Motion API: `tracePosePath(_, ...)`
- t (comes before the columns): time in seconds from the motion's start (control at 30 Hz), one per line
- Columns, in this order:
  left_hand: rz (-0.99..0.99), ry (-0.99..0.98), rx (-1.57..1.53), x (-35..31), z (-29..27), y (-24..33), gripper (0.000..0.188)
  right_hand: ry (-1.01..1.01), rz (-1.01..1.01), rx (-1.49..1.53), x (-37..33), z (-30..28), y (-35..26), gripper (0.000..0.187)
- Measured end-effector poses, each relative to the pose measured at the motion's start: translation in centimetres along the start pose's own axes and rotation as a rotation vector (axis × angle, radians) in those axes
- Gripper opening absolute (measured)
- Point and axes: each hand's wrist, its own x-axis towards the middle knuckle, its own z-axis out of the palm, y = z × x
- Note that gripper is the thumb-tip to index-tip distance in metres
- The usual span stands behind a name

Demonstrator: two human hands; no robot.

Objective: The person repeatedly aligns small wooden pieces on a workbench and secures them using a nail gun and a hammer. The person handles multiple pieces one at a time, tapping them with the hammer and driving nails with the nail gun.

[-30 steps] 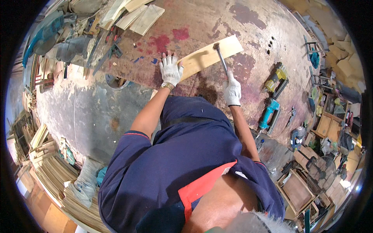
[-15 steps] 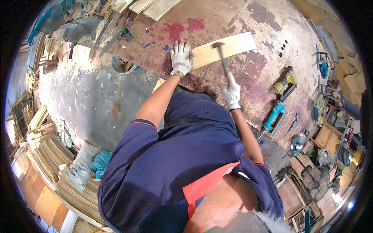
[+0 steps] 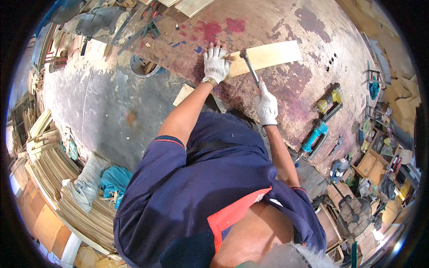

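A pale, flat wooden board (image 3: 277,54) lies slantwise on the worn, paint-stained worktable (image 3: 286,91). At the board's left end rests my left hand (image 3: 216,63), in a whitish glove with bare fingertips, its fingers stretched out flat. My right hand (image 3: 267,106), gloved in white, is closed round the handle of a hammer (image 3: 252,69). The hammer's dark head is over the board's left part, close to the left hand; whether it touches the wood I cannot tell.
A yellow power tool (image 3: 330,99) and a teal one (image 3: 314,135) lie on the right. A round container (image 3: 142,67) with wood pieces stands left of the table. Stacked wood strips (image 3: 58,176) fill the lower left; a black fan (image 3: 354,214) stands lower right.
The hammer head, blurred before, has come slightly left and nearer the left hand. Both hands still keep their hold, and the whole view has shifted a little.
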Motion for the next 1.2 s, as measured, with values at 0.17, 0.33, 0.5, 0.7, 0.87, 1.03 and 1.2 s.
tracePosePath(0.17,0.025,0.013,-0.054,-0.1,0.0,-0.1,0.059,0.072,0.110,0.004,-2.6,2.0,-0.3,0.048)
tracePosePath(0.33,0.031,0.036,-0.106,-0.2,-0.3,-0.4,0.063,0.086,0.442,0.071,-1.7,0.3,-1.4,0.043)
tracePosePath(0.5,0.082,-0.176,-0.098,-0.3,-2.0,0.3,0.075,0.398,0.576,-0.266,-2.7,-1.8,3.2,0.060)
tracePosePath(0.7,0.371,-0.196,-0.296,-1.5,-3.0,-2.1,0.098,0.506,0.639,-0.268,-4.0,0.1,-0.6,0.062)
tracePosePath(0.87,0.535,-0.260,-0.248,-1.4,-4.4,-2.7,0.098,0.543,0.601,0.106,-4.4,6.4,-6.4,0.056)
tracePosePath(1.03,0.448,-0.419,-0.311,0.0,-6.6,-2.7,0.077,0.332,0.547,0.134,-5.1,8.0,-9.4,0.043)
tracePosePath(1.2,-0.104,-1.139,-1.136,0.5,-11.4,-5.4,0.059,0.521,0.761,1.022,-5.2,10.1,-12.0,0.063)
